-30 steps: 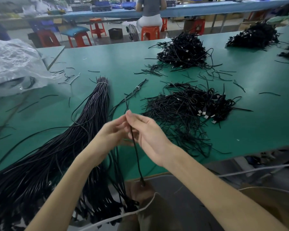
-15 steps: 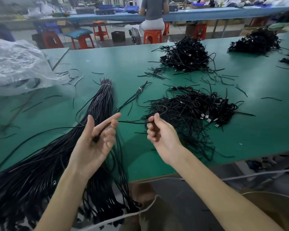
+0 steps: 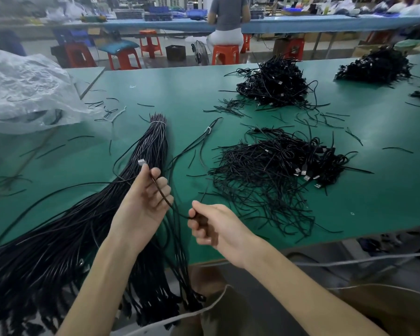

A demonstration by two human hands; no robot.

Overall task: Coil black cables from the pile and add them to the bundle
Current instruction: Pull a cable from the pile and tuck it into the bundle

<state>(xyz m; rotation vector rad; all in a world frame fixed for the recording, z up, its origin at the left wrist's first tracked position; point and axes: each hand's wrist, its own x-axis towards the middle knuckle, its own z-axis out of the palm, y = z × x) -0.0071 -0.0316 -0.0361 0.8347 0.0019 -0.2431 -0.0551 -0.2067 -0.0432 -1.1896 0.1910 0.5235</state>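
Observation:
A single black cable [image 3: 161, 190] runs across the fingers of my left hand [image 3: 143, 202], which holds it near its silver plug end at the thumb tip. My right hand [image 3: 211, 226] pinches the same cable lower down, just right of the left hand. Under and left of both hands lies the long tied bundle of black cables [image 3: 141, 161], fanning toward me and hanging over the table's near edge. To the right on the green table [image 3: 374, 190] sits the loose pile of black cables [image 3: 272, 170] with silver plugs.
Two more black cable heaps [image 3: 274, 86] [image 3: 376, 66] lie at the back right. A crumpled clear plastic bag [image 3: 22, 93] covers the far left. Short cable scraps litter the table. A seated person [image 3: 228, 23] and orange stools are behind the table.
My left hand closed on the cable and now shows the silver plug at its thumb. My right hand dropped lower and nearer the left hand, still pinching the cable.

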